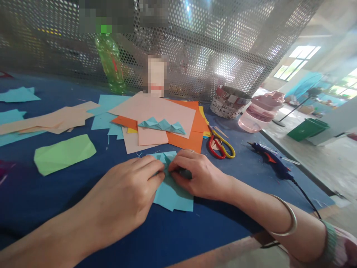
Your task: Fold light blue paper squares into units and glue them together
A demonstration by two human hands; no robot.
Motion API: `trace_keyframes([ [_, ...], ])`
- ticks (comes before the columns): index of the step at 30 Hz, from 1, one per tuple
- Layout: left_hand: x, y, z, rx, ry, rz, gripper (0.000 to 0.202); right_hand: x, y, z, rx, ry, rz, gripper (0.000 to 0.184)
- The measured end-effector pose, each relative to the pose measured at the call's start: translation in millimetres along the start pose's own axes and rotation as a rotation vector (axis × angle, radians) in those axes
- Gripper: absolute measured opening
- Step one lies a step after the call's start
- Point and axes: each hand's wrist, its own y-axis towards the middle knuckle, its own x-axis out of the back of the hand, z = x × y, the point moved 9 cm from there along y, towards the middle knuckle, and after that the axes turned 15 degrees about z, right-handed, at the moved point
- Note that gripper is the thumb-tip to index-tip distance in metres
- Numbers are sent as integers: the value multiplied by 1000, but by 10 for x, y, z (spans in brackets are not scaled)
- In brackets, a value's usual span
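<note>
Both my hands press and pinch a light blue folded paper (173,193) lying on the blue table (41,193). My left hand (125,197) has its fingers curled, the fingertips pinching the paper's top fold. My right hand (195,173) meets it from the right, fingers closed on the same fold; a silver bangle (287,219) circles that wrist. Behind lies a stack of pink and orange sheets (161,119) with a folded blue zigzag strip (163,125) on top.
Red and yellow scissors (221,145) lie right of the stack, a blue glue gun (272,160) further right. A green sheet (64,153) and pink strips (50,121) lie left. A green bottle (110,63), woven basket (230,101) and pink container (260,111) stand by the perforated metal screen (223,44).
</note>
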Motion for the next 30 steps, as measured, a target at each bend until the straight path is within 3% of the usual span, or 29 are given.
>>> trace_keyframes([
  [9,-46,29,30,12,-30,31,34,-59,-6,90,52,-162,99,14],
  [17,-38,51,8,-7,-7,39,32,-42,0,80,49,-149,94,18],
  [23,-52,33,9,-13,24,45,33,-10,-54,139,153,-155,25,37],
  [30,-56,40,7,8,43,56,34,-56,-77,206,192,-316,33,22],
])
